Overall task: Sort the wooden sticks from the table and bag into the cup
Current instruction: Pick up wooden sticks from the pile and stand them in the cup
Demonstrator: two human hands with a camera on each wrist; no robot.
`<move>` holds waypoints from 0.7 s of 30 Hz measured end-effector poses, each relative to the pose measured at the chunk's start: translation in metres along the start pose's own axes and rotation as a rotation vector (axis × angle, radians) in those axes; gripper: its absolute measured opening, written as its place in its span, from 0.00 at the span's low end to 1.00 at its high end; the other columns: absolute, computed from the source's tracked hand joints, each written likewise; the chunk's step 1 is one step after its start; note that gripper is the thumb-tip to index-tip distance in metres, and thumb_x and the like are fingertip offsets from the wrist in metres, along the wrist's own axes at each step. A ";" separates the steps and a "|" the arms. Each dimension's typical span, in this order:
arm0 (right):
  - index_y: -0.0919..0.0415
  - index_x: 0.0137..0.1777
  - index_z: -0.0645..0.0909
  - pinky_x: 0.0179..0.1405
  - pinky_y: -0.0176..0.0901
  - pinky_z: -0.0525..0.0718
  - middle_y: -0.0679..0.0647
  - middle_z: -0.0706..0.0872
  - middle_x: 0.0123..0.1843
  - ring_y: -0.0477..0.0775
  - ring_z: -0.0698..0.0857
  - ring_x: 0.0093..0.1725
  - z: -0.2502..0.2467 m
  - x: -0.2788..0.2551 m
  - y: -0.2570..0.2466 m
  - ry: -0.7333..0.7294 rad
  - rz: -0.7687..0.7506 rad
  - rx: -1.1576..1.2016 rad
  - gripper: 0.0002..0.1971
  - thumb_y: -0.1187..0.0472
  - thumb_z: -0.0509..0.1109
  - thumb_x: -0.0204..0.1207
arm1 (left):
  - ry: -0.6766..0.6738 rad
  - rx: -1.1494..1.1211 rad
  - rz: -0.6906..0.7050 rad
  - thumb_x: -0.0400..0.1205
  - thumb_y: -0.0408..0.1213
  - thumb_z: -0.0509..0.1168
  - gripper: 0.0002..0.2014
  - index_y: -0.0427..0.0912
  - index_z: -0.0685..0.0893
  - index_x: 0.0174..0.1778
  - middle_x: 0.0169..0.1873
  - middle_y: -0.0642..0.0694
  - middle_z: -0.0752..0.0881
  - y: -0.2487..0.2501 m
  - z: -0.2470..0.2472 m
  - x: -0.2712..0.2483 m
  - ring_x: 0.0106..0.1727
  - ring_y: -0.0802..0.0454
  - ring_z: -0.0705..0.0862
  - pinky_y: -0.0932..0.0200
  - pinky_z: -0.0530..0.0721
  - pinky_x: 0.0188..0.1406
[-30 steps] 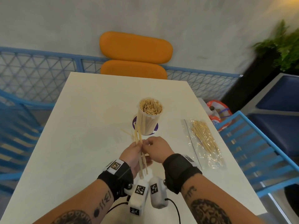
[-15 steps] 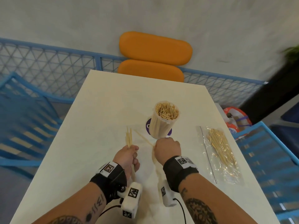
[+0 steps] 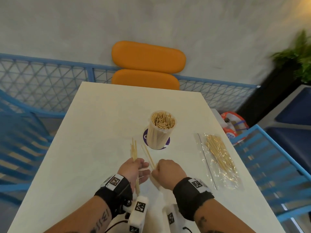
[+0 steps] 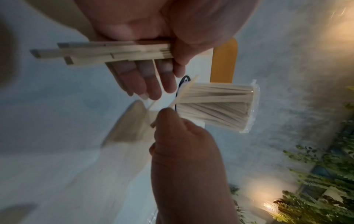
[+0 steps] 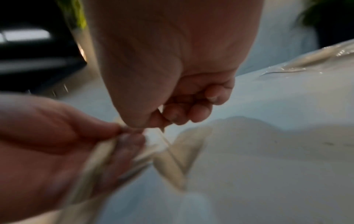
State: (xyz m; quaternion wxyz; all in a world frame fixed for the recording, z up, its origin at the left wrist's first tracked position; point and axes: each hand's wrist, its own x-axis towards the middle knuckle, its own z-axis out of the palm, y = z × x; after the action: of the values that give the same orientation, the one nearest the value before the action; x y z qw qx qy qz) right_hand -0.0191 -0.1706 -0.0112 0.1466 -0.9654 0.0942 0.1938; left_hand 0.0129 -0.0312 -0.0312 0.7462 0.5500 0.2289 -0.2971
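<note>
Currently: left hand (image 3: 134,169) grips stick bundle (image 3: 134,151), long axis toward frame top; right hand (image 3: 168,172) pinches loose sticks (image 3: 148,155). Cup (image 3: 160,132) upright above hands, right hand nearer.

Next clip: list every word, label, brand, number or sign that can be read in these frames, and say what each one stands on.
No text can be read.
Purple coaster under the cup: white lettering, mostly hidden by the cup.
Red and white packet beyond the table edge: blue print, too blurred.
Square coded markers on the wristbands: patterns only, no letters.
Left forearm tattoo: marks, not legible.
</note>
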 end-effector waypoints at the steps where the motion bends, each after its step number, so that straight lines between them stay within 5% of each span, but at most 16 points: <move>1: 0.62 0.48 0.80 0.40 0.47 0.77 0.56 0.82 0.42 0.57 0.81 0.41 -0.001 -0.007 -0.003 0.021 -0.021 0.074 0.16 0.49 0.61 0.80 | -0.032 -0.005 -0.003 0.91 0.37 0.56 0.11 0.36 0.80 0.59 0.51 0.39 0.91 0.001 0.003 -0.002 0.41 0.42 0.89 0.48 0.88 0.43; 6: 0.58 0.37 0.77 0.35 0.49 0.76 0.51 0.77 0.31 0.52 0.76 0.32 -0.005 -0.022 -0.016 0.086 -0.064 0.238 0.11 0.55 0.61 0.78 | -0.173 0.046 0.082 0.92 0.38 0.53 0.12 0.38 0.81 0.57 0.52 0.45 0.93 0.010 0.025 -0.022 0.55 0.47 0.89 0.52 0.85 0.49; 10: 0.46 0.46 0.78 0.37 0.43 0.79 0.43 0.79 0.31 0.48 0.80 0.36 -0.020 -0.033 -0.008 0.211 -0.107 0.316 0.07 0.55 0.60 0.83 | -0.163 0.219 0.222 0.92 0.40 0.52 0.13 0.40 0.81 0.55 0.51 0.45 0.92 0.015 0.033 -0.027 0.51 0.49 0.90 0.52 0.85 0.49; 13: 0.48 0.53 0.82 0.47 0.45 0.84 0.43 0.85 0.43 0.44 0.82 0.42 -0.040 -0.040 -0.003 0.510 -0.113 0.424 0.07 0.54 0.62 0.84 | -0.185 0.345 0.363 0.91 0.39 0.55 0.12 0.36 0.81 0.57 0.45 0.42 0.91 0.015 0.030 -0.025 0.45 0.49 0.90 0.49 0.86 0.56; 15: 0.49 0.71 0.77 0.54 0.38 0.82 0.42 0.82 0.60 0.41 0.82 0.54 -0.053 -0.044 -0.004 0.679 -0.200 0.540 0.17 0.53 0.65 0.83 | -0.272 0.481 0.485 0.89 0.43 0.58 0.15 0.36 0.82 0.59 0.44 0.43 0.90 0.010 0.029 -0.024 0.44 0.53 0.88 0.53 0.84 0.57; 18: 0.48 0.83 0.64 0.60 0.25 0.75 0.42 0.73 0.74 0.37 0.77 0.66 -0.061 -0.048 -0.014 0.629 -0.387 0.564 0.27 0.53 0.64 0.85 | -0.328 0.754 0.658 0.90 0.33 0.58 0.13 0.42 0.80 0.69 0.62 0.51 0.85 0.005 0.030 -0.025 0.62 0.58 0.82 0.66 0.78 0.63; 21: 0.48 0.76 0.70 0.56 0.39 0.82 0.52 0.83 0.64 0.48 0.86 0.54 -0.049 -0.044 -0.022 0.559 -0.437 0.469 0.17 0.57 0.58 0.88 | -0.254 1.055 0.747 0.87 0.28 0.56 0.14 0.36 0.79 0.67 0.60 0.42 0.86 0.002 0.029 -0.017 0.64 0.44 0.84 0.50 0.81 0.65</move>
State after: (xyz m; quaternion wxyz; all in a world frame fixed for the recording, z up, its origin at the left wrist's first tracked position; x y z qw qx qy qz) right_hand -0.0372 -0.1600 0.0552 0.3688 -0.9186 -0.0349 -0.1377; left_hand 0.0020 -0.0550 -0.0101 0.4504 0.8451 -0.2437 -0.1534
